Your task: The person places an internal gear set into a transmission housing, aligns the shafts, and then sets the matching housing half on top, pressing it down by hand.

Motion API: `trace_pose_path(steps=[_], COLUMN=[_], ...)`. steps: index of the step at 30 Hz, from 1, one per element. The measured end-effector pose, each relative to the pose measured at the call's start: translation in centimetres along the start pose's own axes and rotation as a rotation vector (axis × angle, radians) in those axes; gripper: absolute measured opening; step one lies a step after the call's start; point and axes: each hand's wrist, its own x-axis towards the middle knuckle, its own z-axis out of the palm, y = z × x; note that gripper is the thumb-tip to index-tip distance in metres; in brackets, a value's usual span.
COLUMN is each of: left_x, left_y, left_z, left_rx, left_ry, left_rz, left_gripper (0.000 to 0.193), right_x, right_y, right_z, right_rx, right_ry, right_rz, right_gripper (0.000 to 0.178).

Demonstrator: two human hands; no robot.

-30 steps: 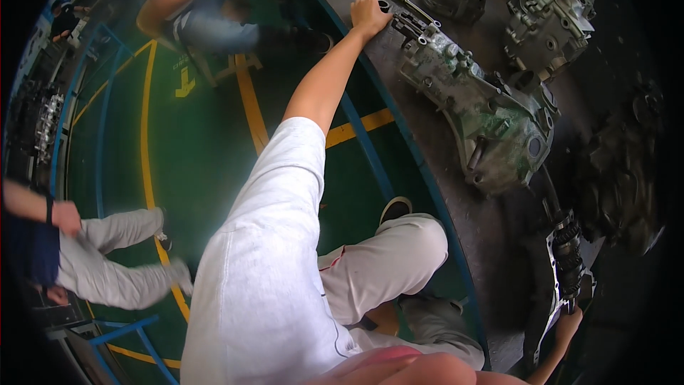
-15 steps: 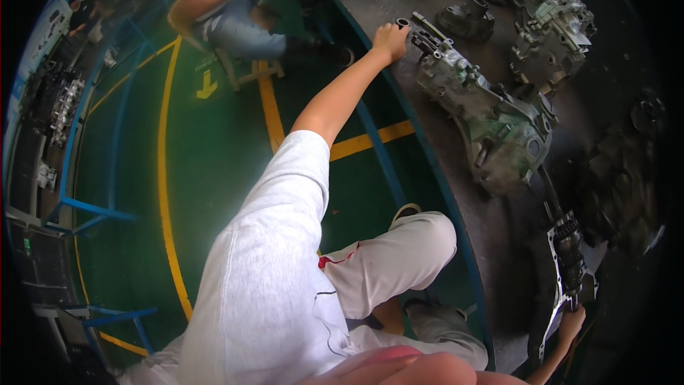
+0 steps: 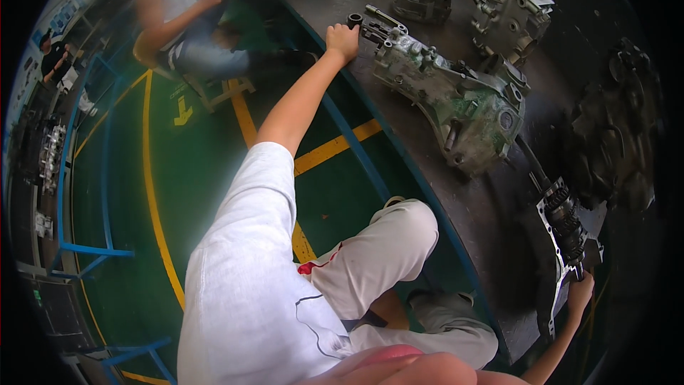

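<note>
My left hand [image 3: 342, 40] reaches far forward with its fingers closed at the near end of a long grey gearbox casing [image 3: 449, 100], touching a small dark cylindrical part [image 3: 354, 21] there. The casing lies on its side on a dark metal workbench [image 3: 491, 228]. At the lower right, my right hand [image 3: 580, 292] grips the lower end of a flat metal plate carrying a geared shaft [image 3: 564, 224], which rests on the bench edge. My white sleeve and light trousers fill the lower middle of the view.
More castings lie on the bench: a small housing [image 3: 424, 1], a second gearbox casing [image 3: 513, 0] and a dark cover [image 3: 616, 135]. Another person [image 3: 189, 21] sits on a stool at the upper left. The green floor has yellow lines [image 3: 335, 148] and a blue frame [image 3: 85, 249].
The view has swung so the seated person shows more fully at upper left. My left hand stays at the casing's end, and my right hand keeps hold of the plate.
</note>
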Motion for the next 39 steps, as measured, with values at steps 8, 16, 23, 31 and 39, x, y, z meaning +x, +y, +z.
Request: trace_pose_path(steps=[8, 16, 23, 31, 39], left_x=[2.0, 4.0, 5.1, 9.0, -0.8], left_y=[-2.8, -0.5, -3.1, 4.5, 24.3], left_z=[1.0, 2.0, 2.5, -11.2, -24.6], left_rx=[-0.074, -0.159, -0.046, -1.004, -0.730], left_ry=[-0.025, -0.062, 0.063, 0.590, -0.101], left_rz=[-0.177, -0.006, -0.014, -0.156, 0.766], left_gripper=[0.040, 0.051, 0.042, 0.023, 0.036], right_x=[0.1, -0.4, -0.4, 0.0, 0.0], right_y=[1.0, 1.3, 0.8, 1.7, 0.2], right_z=[0.8, 0.3, 0.5, 0.7, 0.3], right_rx=[-0.013, 0.027, 0.018, 0.003, -0.012], right_ry=[0.037, 0.006, 0.049, 0.019, 0.025], right_rz=[0.003, 0.038, 0.011, 0.009, -0.025], right_gripper=[0.030, 0.029, 0.029, 0.027, 0.026])
